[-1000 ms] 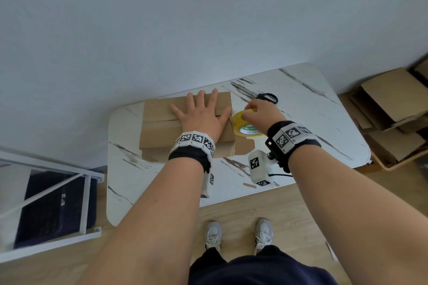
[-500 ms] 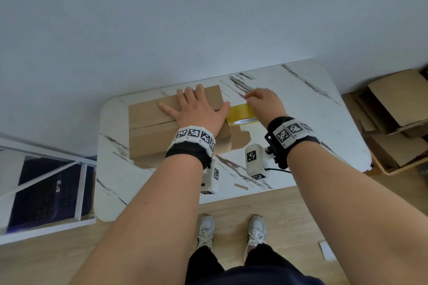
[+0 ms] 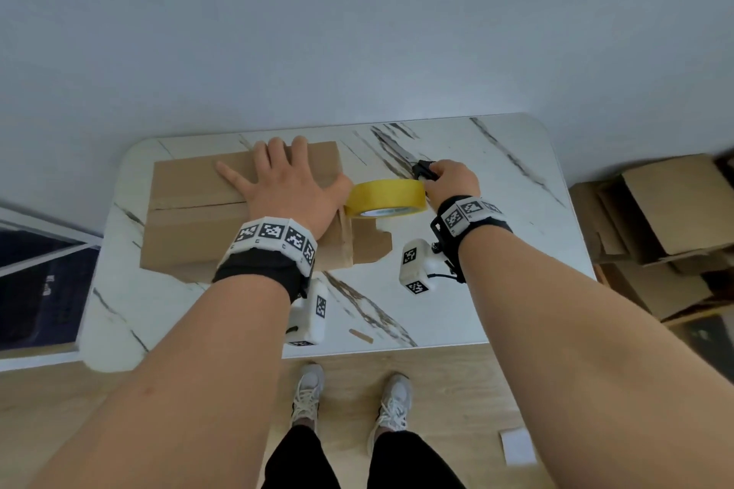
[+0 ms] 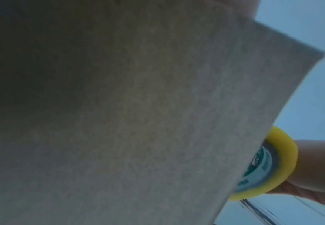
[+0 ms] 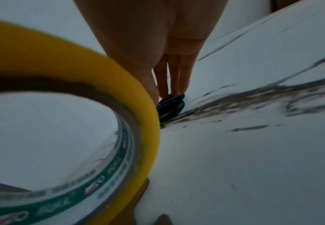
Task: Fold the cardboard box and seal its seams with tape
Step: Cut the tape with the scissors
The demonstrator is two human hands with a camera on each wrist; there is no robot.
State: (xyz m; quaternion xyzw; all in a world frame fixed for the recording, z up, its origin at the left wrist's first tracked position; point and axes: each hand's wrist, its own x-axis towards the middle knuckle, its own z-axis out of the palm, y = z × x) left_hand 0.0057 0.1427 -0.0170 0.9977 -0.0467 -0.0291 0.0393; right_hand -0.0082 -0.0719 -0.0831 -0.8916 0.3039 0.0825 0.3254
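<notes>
A brown cardboard box (image 3: 190,218) lies on the marble table (image 3: 496,250), and it fills the left wrist view (image 4: 119,106). My left hand (image 3: 286,191) presses flat on its top, fingers spread. A yellow tape roll (image 3: 385,196) stands on edge just off the box's right end, between my two hands. It also shows in both wrist views (image 4: 279,164) (image 5: 142,106). What holds it up is hidden. My right hand (image 3: 437,179) reaches past the roll, its straight fingers (image 5: 174,76) touching the black scissors (image 5: 170,108) on the table (image 3: 422,170). The thumb is hidden.
A loose flap (image 3: 369,246) sticks out at the box's near right corner. A small cardboard scrap (image 3: 360,334) lies near the table's front edge. Stacked cardboard boxes (image 3: 667,218) stand on the floor at the right, a white metal frame (image 3: 39,250) at the left.
My right hand has left the top of the tape roll and moved back and right onto the scissors. The roll now stands on edge. My left hand stays flat on the box.
</notes>
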